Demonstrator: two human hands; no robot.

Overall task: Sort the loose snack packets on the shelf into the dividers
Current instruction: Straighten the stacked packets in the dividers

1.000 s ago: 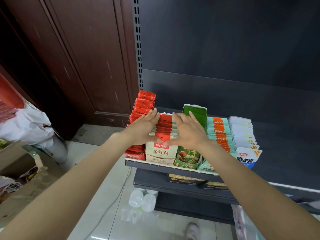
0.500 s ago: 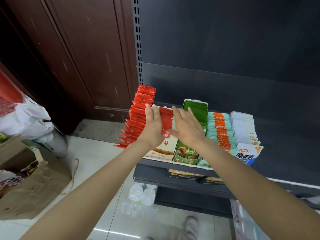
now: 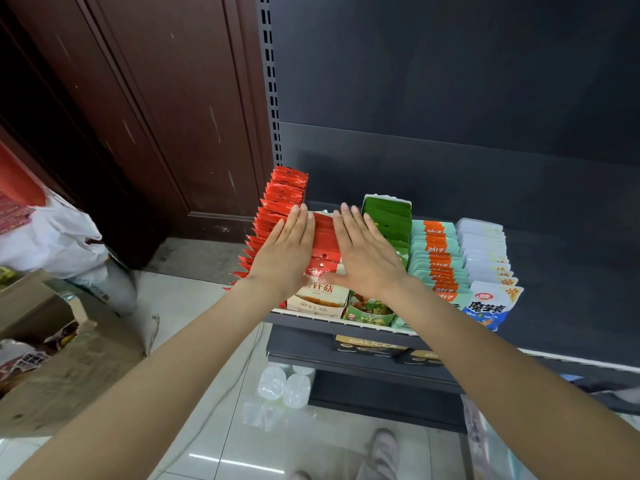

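Rows of snack packets stand on the dark shelf (image 3: 568, 271). From left to right they are bright red packets (image 3: 282, 195), red-and-white packets (image 3: 325, 233) in a cream box, green packets (image 3: 388, 213), orange-and-mint packets (image 3: 434, 247) and pale blue-white packets (image 3: 483, 244). My left hand (image 3: 282, 252) lies flat with straight fingers along the left side of the red-and-white row. My right hand (image 3: 363, 252) lies flat along that row's right side, over the green packets. Neither hand grips anything.
The shelf's front edge (image 3: 311, 322) has a lower shelf (image 3: 363, 362) with dark boxes beneath it. Clear plastic bottles (image 3: 284, 386) lie on the tiled floor. A cardboard box (image 3: 59, 358) and white bag (image 3: 52, 237) sit to the left, by the brown door (image 3: 156, 98).
Both hands have shifted from resting on top of the red-and-white packets to flanking that row with flat palms. The view has moved slightly closer.
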